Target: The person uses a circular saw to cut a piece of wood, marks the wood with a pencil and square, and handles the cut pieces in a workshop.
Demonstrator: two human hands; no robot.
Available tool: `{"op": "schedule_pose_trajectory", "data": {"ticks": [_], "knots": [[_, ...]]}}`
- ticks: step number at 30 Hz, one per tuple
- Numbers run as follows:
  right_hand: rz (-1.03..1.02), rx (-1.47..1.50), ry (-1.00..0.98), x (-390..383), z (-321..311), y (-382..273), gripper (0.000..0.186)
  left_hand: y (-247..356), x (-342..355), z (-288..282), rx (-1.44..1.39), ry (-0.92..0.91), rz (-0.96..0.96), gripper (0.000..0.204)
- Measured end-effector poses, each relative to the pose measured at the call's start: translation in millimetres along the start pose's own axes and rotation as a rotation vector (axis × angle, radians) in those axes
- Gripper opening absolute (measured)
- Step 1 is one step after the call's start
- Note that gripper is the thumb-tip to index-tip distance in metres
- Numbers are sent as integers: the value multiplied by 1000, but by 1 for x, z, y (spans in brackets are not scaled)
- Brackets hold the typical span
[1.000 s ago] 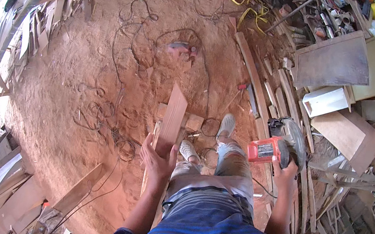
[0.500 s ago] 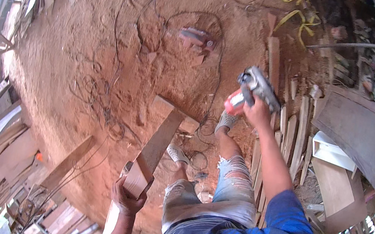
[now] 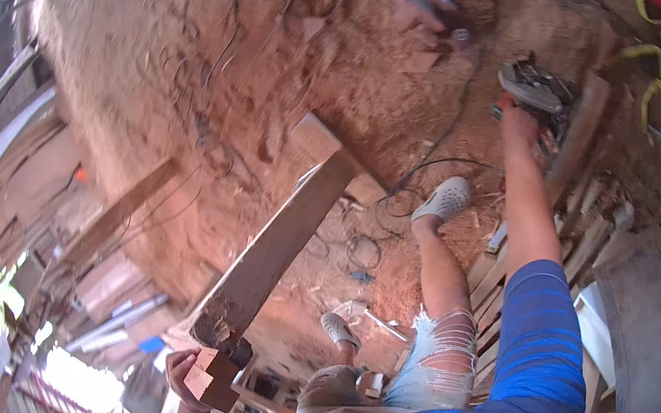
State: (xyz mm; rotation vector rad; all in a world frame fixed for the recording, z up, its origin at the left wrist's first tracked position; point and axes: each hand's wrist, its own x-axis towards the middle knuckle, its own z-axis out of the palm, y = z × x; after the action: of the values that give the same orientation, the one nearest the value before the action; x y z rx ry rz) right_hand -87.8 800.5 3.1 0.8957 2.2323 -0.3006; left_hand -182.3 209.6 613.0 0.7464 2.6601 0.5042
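Observation:
My left hand is closed on a short wooden block with stepped ends, just off the near end of a long wooden beam. The beam's far end meets a crosswise piece of wood. At the far right my right arm is stretched out. My right hand grips a red and black power tool with a flat metal base, which looks like a circular saw, low by the ground. Its lower side is blurred and partly hidden by the hand.
Another red power tool lies on the sawdust-covered ground, blurred, among dark cords. Wooden strips and a large dark panel are on the right. A plank and stacked boards are on the left.
The circular saw has moved away and right, down toward the ground. My left hand has drawn the wooden block back toward me, off the beam's top. My view has shifted.

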Motion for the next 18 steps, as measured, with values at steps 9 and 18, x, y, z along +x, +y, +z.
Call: {"op": "schedule_pose_trajectory", "data": {"ticks": [9,18], "knots": [[-7,-17,-109,-31,174,-27,36,-9,10,-6,95,-64,-1,42],[-599,102,-565,-223,64,-123,41,21,23,-12,105,-78,7,71]]}}
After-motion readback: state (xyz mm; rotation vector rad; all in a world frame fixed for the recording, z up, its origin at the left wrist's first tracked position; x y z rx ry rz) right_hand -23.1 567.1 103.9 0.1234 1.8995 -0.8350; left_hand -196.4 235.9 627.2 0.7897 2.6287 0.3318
